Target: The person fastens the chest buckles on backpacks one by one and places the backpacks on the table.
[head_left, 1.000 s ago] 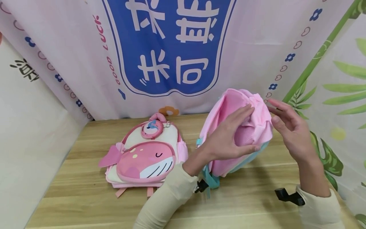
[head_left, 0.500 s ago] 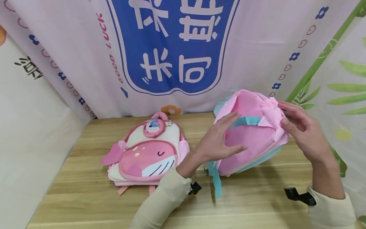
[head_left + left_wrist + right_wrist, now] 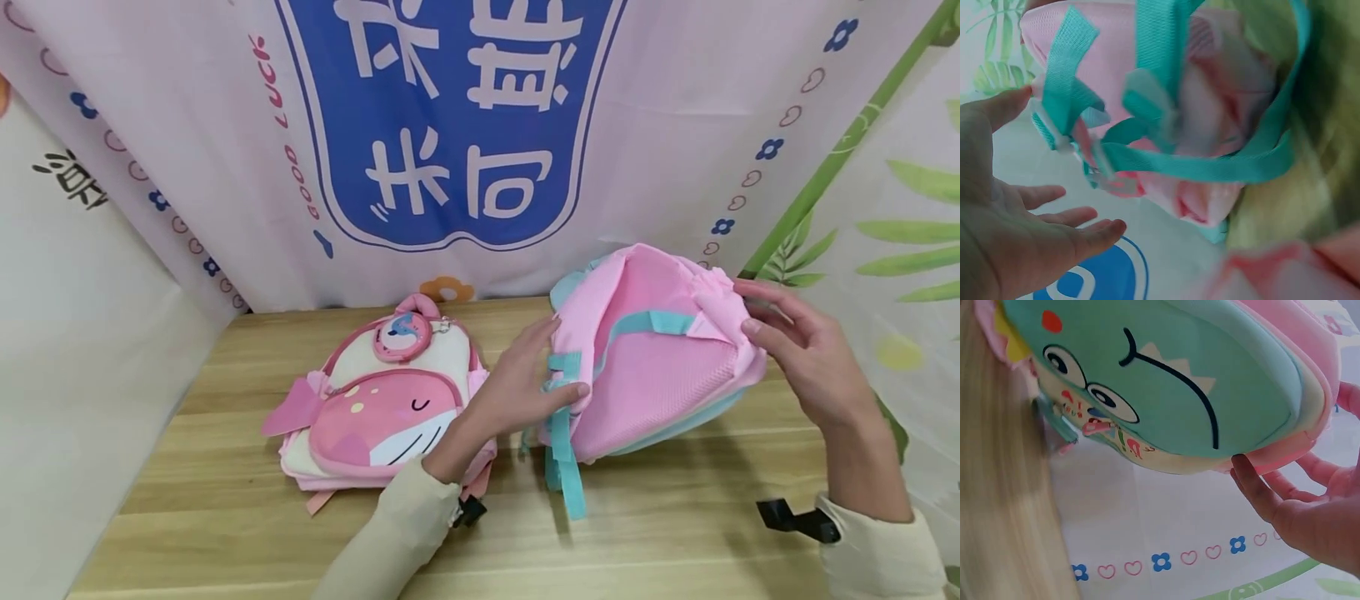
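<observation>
A pink and teal children's backpack [image 3: 660,375] is propped at a tilt on the right of the table, its pink mesh back and teal straps facing up. Its teal cartoon face [image 3: 1166,381] shows in the right wrist view. My right hand [image 3: 813,354] holds the backpack's right end, thumb on the pink edge and fingers on the far side. At the left end, my left hand [image 3: 517,383] is spread with straight fingers beside the teal strap [image 3: 566,442]. In the left wrist view, its thumb is close to the strap; whether they touch I cannot tell.
A pink and cream whale backpack [image 3: 390,408] lies on the wooden table [image 3: 225,517] to the left, with a round pink pouch [image 3: 402,337] on it. A printed curtain [image 3: 660,150] hangs along the back edge. Leaf-patterned cloth [image 3: 900,267] covers the right side.
The pink and teal backpack has shifted right and its mesh back has come into fuller view. My left hand has drawn from over it to its left end; the right hand has moved right.
</observation>
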### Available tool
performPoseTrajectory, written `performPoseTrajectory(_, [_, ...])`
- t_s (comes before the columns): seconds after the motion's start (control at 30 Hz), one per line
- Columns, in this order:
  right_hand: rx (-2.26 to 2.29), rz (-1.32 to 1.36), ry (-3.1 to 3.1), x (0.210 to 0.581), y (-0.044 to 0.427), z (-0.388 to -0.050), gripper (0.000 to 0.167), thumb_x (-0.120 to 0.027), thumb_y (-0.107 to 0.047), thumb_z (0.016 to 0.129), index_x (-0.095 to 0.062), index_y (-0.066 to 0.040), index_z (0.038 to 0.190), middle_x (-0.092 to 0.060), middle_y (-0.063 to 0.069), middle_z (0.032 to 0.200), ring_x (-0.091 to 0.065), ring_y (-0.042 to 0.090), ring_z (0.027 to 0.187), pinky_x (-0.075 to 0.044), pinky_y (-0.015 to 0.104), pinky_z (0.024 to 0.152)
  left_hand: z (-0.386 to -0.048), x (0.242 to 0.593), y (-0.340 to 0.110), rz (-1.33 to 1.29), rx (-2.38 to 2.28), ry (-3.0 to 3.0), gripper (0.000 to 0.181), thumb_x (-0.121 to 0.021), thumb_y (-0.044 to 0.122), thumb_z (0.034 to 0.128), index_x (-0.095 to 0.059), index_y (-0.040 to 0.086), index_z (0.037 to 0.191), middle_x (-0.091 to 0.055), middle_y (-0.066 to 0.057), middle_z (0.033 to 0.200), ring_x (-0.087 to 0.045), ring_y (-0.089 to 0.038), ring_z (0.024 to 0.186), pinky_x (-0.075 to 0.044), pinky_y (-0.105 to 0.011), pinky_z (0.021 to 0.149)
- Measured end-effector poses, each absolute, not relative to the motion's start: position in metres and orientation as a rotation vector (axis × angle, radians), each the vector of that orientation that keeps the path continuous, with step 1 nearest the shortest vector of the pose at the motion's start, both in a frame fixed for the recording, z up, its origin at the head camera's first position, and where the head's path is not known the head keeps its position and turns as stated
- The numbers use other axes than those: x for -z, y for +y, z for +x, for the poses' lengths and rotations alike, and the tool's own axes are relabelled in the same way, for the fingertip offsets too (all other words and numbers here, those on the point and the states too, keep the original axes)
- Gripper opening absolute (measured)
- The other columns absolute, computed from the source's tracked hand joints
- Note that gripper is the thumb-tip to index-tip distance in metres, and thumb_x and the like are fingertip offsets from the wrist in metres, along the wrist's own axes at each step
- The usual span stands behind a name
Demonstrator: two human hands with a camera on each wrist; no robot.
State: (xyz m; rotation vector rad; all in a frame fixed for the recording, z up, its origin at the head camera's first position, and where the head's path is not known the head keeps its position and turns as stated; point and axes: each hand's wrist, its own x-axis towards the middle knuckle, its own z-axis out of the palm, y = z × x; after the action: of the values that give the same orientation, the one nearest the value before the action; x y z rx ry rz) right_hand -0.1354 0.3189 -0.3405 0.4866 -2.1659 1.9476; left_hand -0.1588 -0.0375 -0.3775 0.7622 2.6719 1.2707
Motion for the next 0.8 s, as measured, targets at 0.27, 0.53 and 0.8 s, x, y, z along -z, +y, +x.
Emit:
performPoseTrajectory(0.27, [-1.821,0.43,-2.377,0.355,0.321,-0.138,0.045,-0.059,0.003,0.105,-0.06,-0.005,0.15,-0.064,-0.013,0.145,-0.068,-0.006,0.121,-0.055,0.009,0.091,-0.148,0.397,-0.054,0.662,-1.271,2.591,0.093,-0.074,0.046,0.0987,-0.027,0.009,0.17,-0.034,-0.013,0.173,-0.037,-0.031,0.159,-0.036,-0.054,0.129])
performPoseTrajectory(0.53, [-1.545,0.211,-2.677,0.365,0.326,-0.143,0.048,-0.066,-0.019,0.108,-0.055,-0.012,0.154,-0.058,-0.031,0.129,-0.062,-0.021,0.109,-0.051,0.004,0.084,-0.142,0.41,-0.069,0.604,-1.261,2.567,0.095,-0.075,0.047,0.0976,-0.027,0.01,0.17,-0.036,-0.014,0.172,-0.04,-0.033,0.156,-0.039,-0.057,0.127])
performPoseTrajectory(0.8, [-1.328,0.143,-2.817,0.378,0.335,-0.142,0.056,-0.072,-0.029,0.104,-0.056,-0.004,0.152,-0.054,-0.028,0.129,-0.053,-0.028,0.104,-0.048,0.003,0.079,-0.144,0.414,-0.072,0.607,-1.192,2.539,0.093,-0.075,0.047,0.0974,-0.03,0.01,0.17,-0.044,-0.012,0.169,-0.046,-0.029,0.152,-0.041,-0.053,0.126])
